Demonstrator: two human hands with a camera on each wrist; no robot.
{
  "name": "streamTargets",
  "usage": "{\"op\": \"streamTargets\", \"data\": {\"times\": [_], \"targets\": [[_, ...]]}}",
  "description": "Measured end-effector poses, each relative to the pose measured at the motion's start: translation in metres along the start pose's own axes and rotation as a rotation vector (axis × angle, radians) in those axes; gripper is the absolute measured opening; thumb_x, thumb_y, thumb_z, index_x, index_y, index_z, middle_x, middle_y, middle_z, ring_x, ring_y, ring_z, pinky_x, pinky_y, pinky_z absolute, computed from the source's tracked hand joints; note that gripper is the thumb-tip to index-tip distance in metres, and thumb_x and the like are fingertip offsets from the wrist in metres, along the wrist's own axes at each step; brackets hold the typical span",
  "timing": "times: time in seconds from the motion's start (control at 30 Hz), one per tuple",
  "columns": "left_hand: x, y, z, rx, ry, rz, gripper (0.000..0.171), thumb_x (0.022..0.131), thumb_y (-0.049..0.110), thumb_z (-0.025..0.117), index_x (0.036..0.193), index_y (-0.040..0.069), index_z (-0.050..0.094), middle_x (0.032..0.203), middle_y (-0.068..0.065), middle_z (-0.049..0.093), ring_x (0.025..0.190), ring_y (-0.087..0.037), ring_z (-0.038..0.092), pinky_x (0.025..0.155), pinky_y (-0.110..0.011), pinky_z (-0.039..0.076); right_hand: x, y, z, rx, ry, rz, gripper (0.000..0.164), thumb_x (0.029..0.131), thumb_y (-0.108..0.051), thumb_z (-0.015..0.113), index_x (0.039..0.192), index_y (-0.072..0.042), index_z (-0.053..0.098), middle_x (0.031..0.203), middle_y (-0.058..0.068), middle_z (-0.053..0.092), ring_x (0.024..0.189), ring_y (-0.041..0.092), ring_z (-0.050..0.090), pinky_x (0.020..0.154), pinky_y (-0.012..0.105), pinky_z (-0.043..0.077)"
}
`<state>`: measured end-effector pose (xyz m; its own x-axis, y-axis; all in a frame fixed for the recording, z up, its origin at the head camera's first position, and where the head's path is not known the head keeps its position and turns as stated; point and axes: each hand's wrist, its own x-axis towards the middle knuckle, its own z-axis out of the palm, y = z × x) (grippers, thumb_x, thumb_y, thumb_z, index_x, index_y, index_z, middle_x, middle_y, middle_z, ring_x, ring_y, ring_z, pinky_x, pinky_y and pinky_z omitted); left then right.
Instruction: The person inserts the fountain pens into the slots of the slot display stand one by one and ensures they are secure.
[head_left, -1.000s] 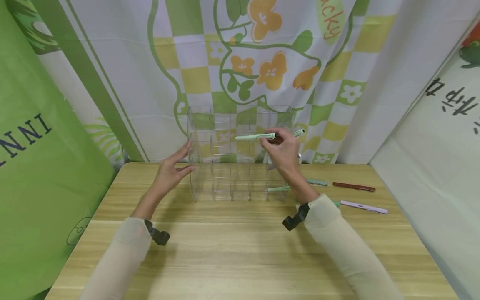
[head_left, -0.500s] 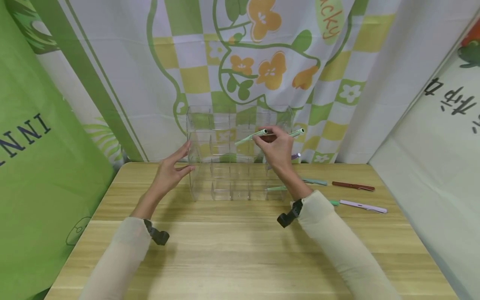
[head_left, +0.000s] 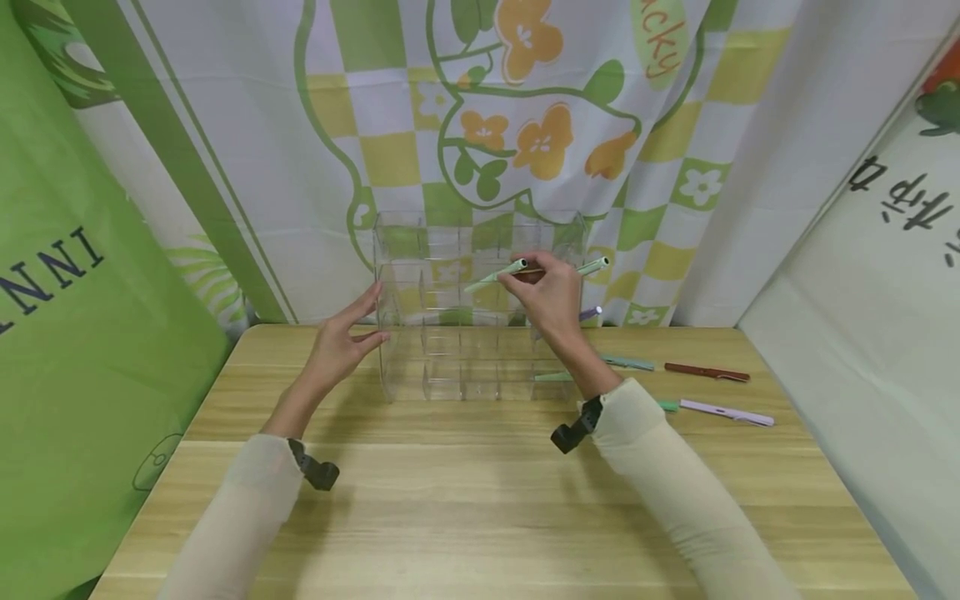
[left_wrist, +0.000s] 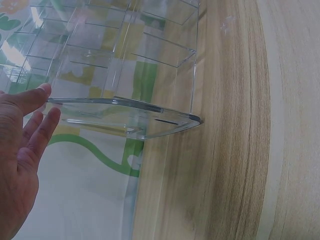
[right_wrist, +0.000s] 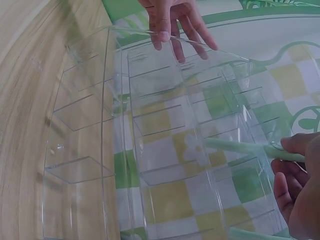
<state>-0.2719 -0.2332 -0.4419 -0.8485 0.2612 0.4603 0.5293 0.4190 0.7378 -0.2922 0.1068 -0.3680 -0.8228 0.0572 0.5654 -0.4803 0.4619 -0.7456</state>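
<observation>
A clear acrylic rack with tiers of small compartments stands upright on the table. My left hand pinches its left side panel, thumb on one face and fingers on the other, as the left wrist view shows of the panel. With thumb and fingertips, my right hand pinches a light green pen before the upper tiers. In the right wrist view the pen points into a compartment; whether it touches the rack I cannot tell. A second light green pen sticks out behind the right hand.
A purple pen and a pale green pen lie in lower right compartments. On the wooden table, right of the rack, lie a teal pen, a dark red pen, a lilac pen and a partly hidden green pen. A patterned curtain hangs behind.
My right hand has moved a little left, and the pen it holds has swung from nearly level to tilted, its near end raised. The left hand stays on the rack.
</observation>
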Motion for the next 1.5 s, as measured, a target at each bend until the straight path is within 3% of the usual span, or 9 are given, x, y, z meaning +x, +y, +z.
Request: {"op": "streamTargets", "data": {"times": [0.37, 0.6, 0.87, 1.5], "targets": [[0.000, -0.001, 0.000, 0.006, -0.003, -0.004, 0.081, 0.092, -0.008, 0.077, 0.162, 0.010, 0.042, 0.169, -0.010, 0.037, 0.143, -0.044, 0.051, 0.098, -0.042, 0.063, 0.003, 0.001, 0.002, -0.049, -0.014, -0.006, 0.028, 0.086, -0.008, 0.088, 0.110, 0.004, 0.079, 0.094, 0.018, 0.080, 0.084, 0.030, 0.079, 0.073, 0.046, 0.069], [0.000, -0.001, 0.001, 0.002, -0.001, -0.006, 0.081, 0.092, -0.008, 0.077, 0.162, 0.009, 0.042, 0.168, -0.011, 0.038, 0.143, -0.044, 0.051, 0.098, -0.042, 0.062, 0.003, 0.005, 0.001, -0.051, -0.033, -0.020, 0.032, 0.084, -0.003, 0.089, 0.113, 0.004, 0.078, 0.097, 0.019, 0.080, 0.087, 0.033, 0.078, 0.078, 0.050, 0.067], [0.000, 0.000, 0.001, 0.005, 0.003, -0.002, 0.080, 0.091, -0.009, 0.078, 0.161, 0.008, 0.043, 0.168, -0.011, 0.038, 0.142, -0.044, 0.052, 0.097, -0.038, 0.062, 0.000, 0.006, -0.001, -0.062, -0.060, 0.023, 0.032, 0.087, -0.002, 0.084, 0.118, 0.001, 0.076, 0.102, 0.019, 0.080, 0.090, 0.035, 0.078, 0.086, 0.052, 0.066], [0.000, 0.003, 0.001, 0.032, 0.011, 0.002, 0.079, 0.090, -0.008, 0.079, 0.160, 0.006, 0.044, 0.167, -0.012, 0.039, 0.140, -0.044, 0.054, 0.095, -0.038, 0.063, 0.000, 0.010, -0.001, -0.118, -0.041, 0.034, 0.029, 0.089, -0.016, 0.089, 0.112, -0.002, 0.079, 0.096, 0.016, 0.081, 0.090, 0.034, 0.078, 0.087, 0.051, 0.063]]}}
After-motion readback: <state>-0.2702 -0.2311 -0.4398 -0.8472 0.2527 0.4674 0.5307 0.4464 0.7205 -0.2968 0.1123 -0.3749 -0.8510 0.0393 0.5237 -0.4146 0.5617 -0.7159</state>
